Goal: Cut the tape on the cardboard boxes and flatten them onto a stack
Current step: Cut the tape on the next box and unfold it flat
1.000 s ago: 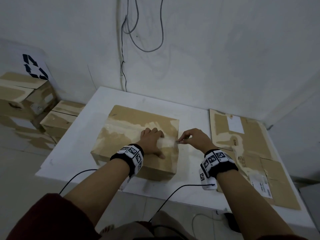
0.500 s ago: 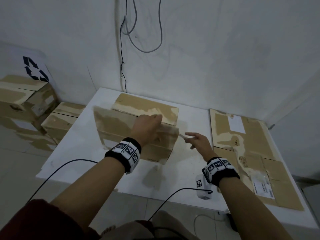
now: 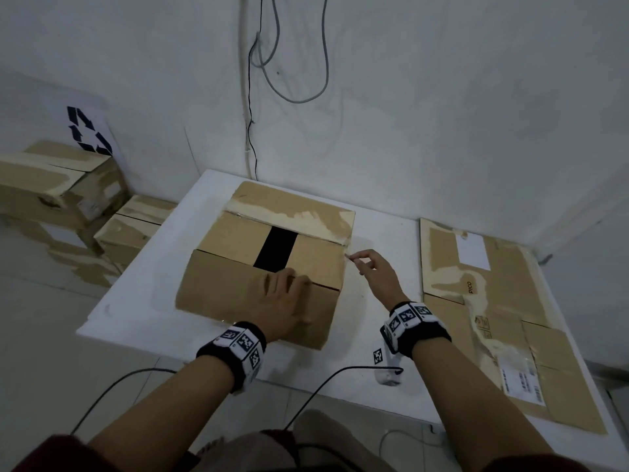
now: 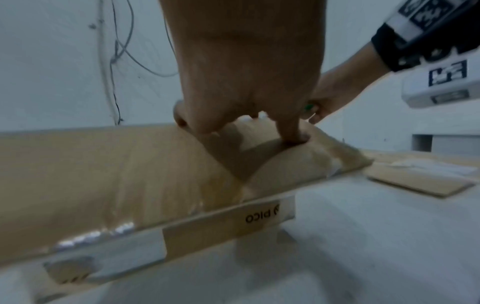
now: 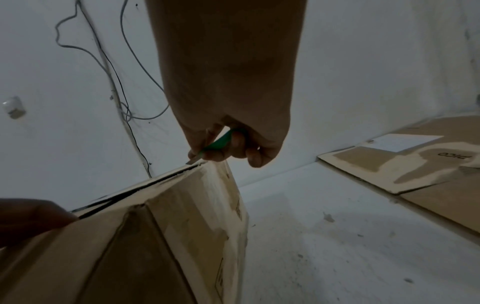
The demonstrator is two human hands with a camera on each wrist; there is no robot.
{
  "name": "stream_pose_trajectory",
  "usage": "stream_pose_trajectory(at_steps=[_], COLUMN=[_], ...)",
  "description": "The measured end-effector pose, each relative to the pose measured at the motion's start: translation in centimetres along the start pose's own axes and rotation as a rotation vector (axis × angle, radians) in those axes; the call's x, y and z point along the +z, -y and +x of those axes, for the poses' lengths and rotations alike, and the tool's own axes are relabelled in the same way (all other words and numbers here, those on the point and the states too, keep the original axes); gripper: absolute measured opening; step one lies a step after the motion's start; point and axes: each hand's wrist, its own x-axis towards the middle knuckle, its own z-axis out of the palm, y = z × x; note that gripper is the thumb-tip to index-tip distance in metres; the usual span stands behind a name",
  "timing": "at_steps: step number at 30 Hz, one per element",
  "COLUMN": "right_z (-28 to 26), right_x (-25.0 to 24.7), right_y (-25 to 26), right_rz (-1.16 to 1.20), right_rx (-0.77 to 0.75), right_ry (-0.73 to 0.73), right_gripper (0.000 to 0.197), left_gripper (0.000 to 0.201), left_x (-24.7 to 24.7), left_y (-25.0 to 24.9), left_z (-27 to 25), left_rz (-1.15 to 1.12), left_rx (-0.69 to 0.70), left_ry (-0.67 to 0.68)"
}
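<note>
When looked at from the head: cardboard box (image 3: pixel 238 287) in the middle of the white table (image 3: pixel 136 311), top flaps parted with a dark gap. Left hand (image 3: pixel 282 301) laid on the near top edge, likely to keep the box from sliding. Fingers fairly straight and pressing, though blurry. Right hand (image 3: pixel 374 274) just beside the box's right top corner, pinching a small cutter (image 3: pixel 349 257), likely ready for the next bit of tape. Flat stack (image 3: pixel 493 318) lying at the right side of the table, well apart from the box. More boxes (image 3: pixel 61 185) on the floor to the left.

From the left wrist: left hand (image 4: pixel 246 82) pushing down on the box (image 4: pixel 130 164), one fingertip (image 4: pixel 296 139) pressed into the cardboard. Not wrapped round anything.

From the right wrist: right hand (image 5: pixel 228 133) curled round the green cutter (image 5: pixel 218 144), thumb and fingers pinching it tight. Blade tip right at the top corner of the box (image 5: pixel 182 226), by the flap crack. Cannot tell if touching. Flat stack (image 5: pixel 402 164) off to the right.
</note>
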Motion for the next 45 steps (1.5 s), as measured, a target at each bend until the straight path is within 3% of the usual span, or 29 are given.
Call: stream_pose_trajectory(at_steps=[4, 9, 12, 15, 20, 22, 24, 28, 35, 45], right_z=[0.2, 1.3, 1.9, 2.2, 3.0, 3.1, 3.3, 4.4, 6.2, 7.3], right_x=[-0.3, -0.4, -0.5, -0.9, -1.2, -1.4, -1.7, -1.4, -0.2, -0.5], right_y=[-0.7, -1.1, -0.7, -0.1, -0.3, -0.5, -0.4, -0.2, 0.0, 0.2], right_rz=[-0.042, -0.119, -0.180, -0.234, -0.192, -0.107, -0.059, -0.038, 0.043, 0.089], right_rx=[0.031, 0.015, 0.040, 0.056, 0.054, 0.052, 0.066, 0.100, 0.141, 0.273], right_ry=[-0.017, -0.029, -0.060, -0.088, -0.086, -0.100, -0.143, -0.179, -0.145, 0.040], right_gripper=[0.014, 0.011, 0.016, 0.019, 0.015, 0.013, 0.013, 0.022, 0.021, 0.027], left_gripper=[0.078, 0.077, 0.068, 0.060, 0.054, 0.055, 0.049, 0.039, 0.001, 0.009], left_x=[-0.7, -5.4, -8.0, -9.1, -6.7, -5.5, -4.8, -4.2, -3.0, -1.5], left_y=[-1.5, -2.6, -3.3, -3.8, -3.8, -3.9, -4.2, -4.6, -4.4, -4.0], left_z=[0.8, 4.3, 7.6, 10.3, 13.8, 14.8, 15.5, 16.4, 17.4, 17.6], left_rz=[0.004, -0.022, -0.113, -0.386, -1.378, -1.656, -1.812, -1.933, -1.971, -1.929], left_rx=[-0.043, -0.194, -0.227, -0.299, -0.604, -0.734, -0.761, -0.765, -0.812, -0.741], left_ry=[0.013, 0.404, 0.481, 0.380, 0.165, 0.090, 0.060, 0.019, -0.028, -0.048])
